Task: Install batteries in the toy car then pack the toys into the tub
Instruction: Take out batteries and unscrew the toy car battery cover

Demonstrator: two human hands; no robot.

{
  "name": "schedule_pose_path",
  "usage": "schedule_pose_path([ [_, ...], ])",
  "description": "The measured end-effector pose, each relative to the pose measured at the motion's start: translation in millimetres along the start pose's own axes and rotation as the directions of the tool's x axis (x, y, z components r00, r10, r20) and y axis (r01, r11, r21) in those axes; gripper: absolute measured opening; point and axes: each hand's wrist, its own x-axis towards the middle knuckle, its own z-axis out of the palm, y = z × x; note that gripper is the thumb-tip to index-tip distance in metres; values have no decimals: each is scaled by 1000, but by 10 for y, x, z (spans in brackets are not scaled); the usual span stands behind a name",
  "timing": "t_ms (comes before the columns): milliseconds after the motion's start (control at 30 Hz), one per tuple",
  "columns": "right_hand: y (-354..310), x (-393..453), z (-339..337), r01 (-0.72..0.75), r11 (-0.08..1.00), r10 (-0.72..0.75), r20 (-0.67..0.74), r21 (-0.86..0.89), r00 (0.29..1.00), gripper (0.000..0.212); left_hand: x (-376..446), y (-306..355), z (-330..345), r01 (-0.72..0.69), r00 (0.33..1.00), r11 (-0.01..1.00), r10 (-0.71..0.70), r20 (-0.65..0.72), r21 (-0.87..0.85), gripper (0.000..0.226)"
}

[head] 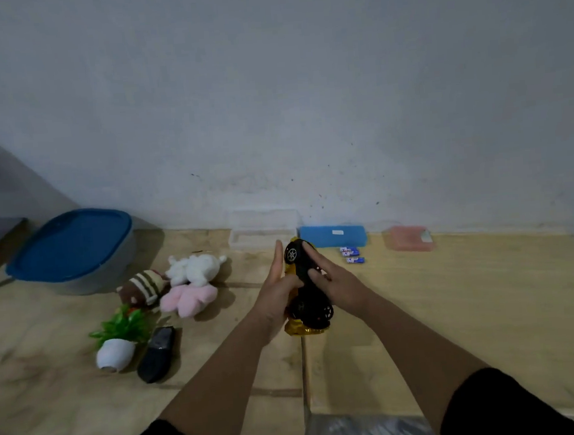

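The yellow plastic toy car (pixel 305 286) is being held upside down above the floor, black underside and spoked wheels showing, the left hand (pixel 274 288) gripping its side with thumb curled over and the right hand (pixel 335 278) curling its fingers onto the underside. Pale wooden floor boards (pixel 457 307) are meeting a grey-white wall (pixel 302 78). Three small blue-and-white batteries (pixel 352 254) are lying just beyond the right hand beside a blue rectangular case (pixel 333 235); the grey tub with blue lid (pixel 75 251), plush toys (pixel 181 284), a potted plastic plant (pixel 120 337) and a black remote (pixel 157 354) are sitting left

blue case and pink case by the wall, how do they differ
The long blue plastic case is wider and lower than the squarish pink plastic case. The blue one lies nearer the yellow toy car and three batteries; the pink sits farther right. Both lie flat by the wall.
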Motion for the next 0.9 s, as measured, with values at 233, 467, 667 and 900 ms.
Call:
schedule_pose_path([
  [233, -126, -16, -35, 20, 987, -26, -36, -158, 999, 59, 21, -58, -269, -195, 973, 684, 228, 48, 702, 52],
  [467, -108, -42, 4, -99, 974, 74, -127, -205, 989, 59, 58, -183, -244, -256, 936, 545, 346, 64, 798, 44],
  [667, 82, -71, 19, -162, 975, 127, -215, -154, 968, 58, 155, -230, -249, -171, 971, 715, 6, 239, 678, 91],
  [900, 519, -112, -77, -206, 976, 164, -367, -77, 916, 62, 397, -479, -66, -134, 980, 736, 1, 197, 664, 87],
])
